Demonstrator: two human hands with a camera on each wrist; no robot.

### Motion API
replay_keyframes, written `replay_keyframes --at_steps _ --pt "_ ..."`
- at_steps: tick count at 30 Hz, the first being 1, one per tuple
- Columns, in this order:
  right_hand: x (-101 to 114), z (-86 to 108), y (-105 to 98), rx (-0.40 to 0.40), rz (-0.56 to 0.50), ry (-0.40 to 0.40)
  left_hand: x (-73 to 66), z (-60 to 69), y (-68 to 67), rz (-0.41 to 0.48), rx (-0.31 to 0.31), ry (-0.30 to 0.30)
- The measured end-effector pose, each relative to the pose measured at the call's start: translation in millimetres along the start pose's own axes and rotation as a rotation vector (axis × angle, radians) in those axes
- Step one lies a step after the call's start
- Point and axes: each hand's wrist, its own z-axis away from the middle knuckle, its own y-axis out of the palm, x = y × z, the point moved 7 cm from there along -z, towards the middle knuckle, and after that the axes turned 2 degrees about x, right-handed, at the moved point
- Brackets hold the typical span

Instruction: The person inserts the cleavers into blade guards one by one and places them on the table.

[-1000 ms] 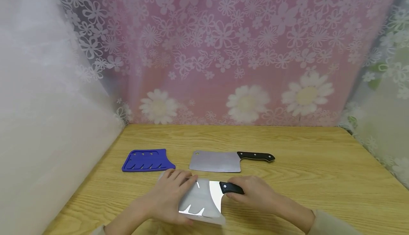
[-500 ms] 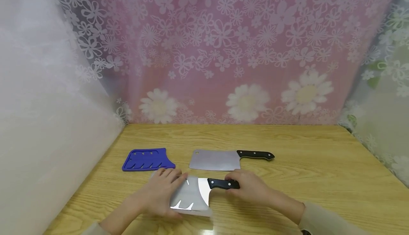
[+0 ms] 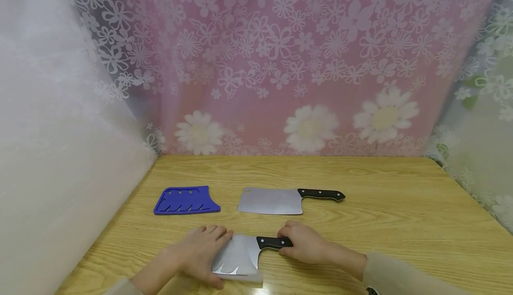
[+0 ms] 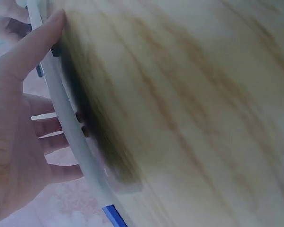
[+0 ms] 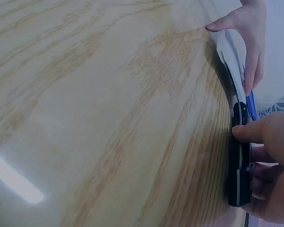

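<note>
Farthest left, we see a blue blade cover (image 3: 187,200) lying flat on a wooden table (image 3: 401,206). Nearer us, a person's left hand (image 3: 201,251) grips a translucent white cover (image 3: 235,255), thumb at its near edge, fingers over the far one. It encloses most of a cleaver blade (image 3: 254,249). Beyond lies a bare cleaver (image 3: 270,202); at right, the right hand (image 3: 303,243) holds the partly covered blade's black handle (image 3: 270,242).
</note>
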Motion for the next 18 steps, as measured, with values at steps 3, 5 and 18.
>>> replay_keyframes --at_steps 3,5,18 --pt "2 -0.6 1 0.001 0.009 0.002 0.2 0.5 2.8 0.01 0.003 0.007" --pt "1 -1.4 2 0.0 0.009 0.011 0.4 1.1 4.6 0.018 -0.001 0.01" --pt "-10 -2.7 2 0.02 -0.117 0.053 4.6 6.8 9.4 0.063 0.005 -0.012"
